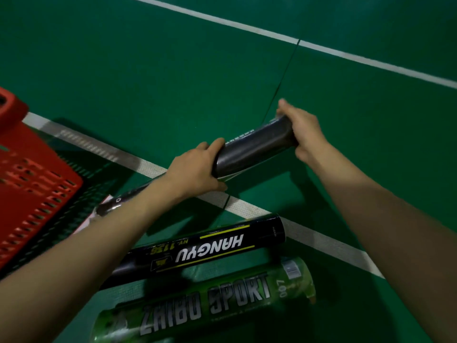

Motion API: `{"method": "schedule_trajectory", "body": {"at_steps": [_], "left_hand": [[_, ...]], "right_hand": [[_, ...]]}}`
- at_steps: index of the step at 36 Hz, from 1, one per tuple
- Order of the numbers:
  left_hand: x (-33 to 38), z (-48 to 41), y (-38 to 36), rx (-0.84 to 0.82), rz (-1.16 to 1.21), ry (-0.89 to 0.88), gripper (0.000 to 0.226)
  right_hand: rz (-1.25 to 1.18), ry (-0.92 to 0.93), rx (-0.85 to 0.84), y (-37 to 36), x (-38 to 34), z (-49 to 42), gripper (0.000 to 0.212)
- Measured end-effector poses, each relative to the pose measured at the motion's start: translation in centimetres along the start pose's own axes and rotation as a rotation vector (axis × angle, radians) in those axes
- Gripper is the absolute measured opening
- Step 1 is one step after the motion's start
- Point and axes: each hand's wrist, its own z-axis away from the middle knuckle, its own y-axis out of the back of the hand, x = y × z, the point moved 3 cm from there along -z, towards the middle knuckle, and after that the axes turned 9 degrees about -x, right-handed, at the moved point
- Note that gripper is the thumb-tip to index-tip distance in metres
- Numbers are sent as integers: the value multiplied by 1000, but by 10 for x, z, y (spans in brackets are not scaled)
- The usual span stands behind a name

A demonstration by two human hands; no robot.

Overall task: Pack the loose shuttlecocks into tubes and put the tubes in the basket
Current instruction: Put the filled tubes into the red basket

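Observation:
Both hands hold a black shuttlecock tube above the green court floor, tilted up to the right. My left hand grips its near end and my right hand grips its far end. Nearer to me, a black tube marked HANGYU and a green tube marked ZAIBO SPORT lie on the floor. The red basket stands at the left edge. No loose shuttlecock shows.
A dark racket handle lies partly under my left forearm, beside the basket. White court lines cross the green floor, which stretches open to the far side and right.

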Motion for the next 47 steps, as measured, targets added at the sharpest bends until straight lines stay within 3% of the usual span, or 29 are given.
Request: {"method": "schedule_trajectory", "body": {"at_steps": [4,6,8,13,16,22,26,30,33,37,42,47], "left_hand": [[27,-22,8,-59,-24,12,84],[45,-31,4,-101,7,34,80],[63,-39,-5,-154,86,42,78],[117,-54,-26,-260,181,42,84],[144,-61,-32,-282,324,5,84],[174,-44,-30,-412,556,-25,79],[168,-24,-45,-550,745,99,82],[147,-20,-51,-434,852,137,73],[124,-24,-45,-347,799,91,77],[96,-14,-32,-300,814,26,83],[54,24,-5,-360,798,-10,84],[10,50,23,-313,902,38,68]], "right_hand": [[-64,46,247,20,10,-6,41],[-65,1,272,22,26,-1,69],[-62,-75,218,22,39,6,82],[-145,-191,72,32,59,14,85],[-113,-179,60,59,57,10,74],[-98,-140,28,90,59,11,80],[-118,-140,47,89,56,19,71],[-187,-160,64,80,46,17,72],[-208,-193,20,53,51,18,91],[-185,-233,-63,1,52,34,134],[-97,-214,-78,-48,37,50,113],[-87,-230,-38,-101,19,67,123]]}}
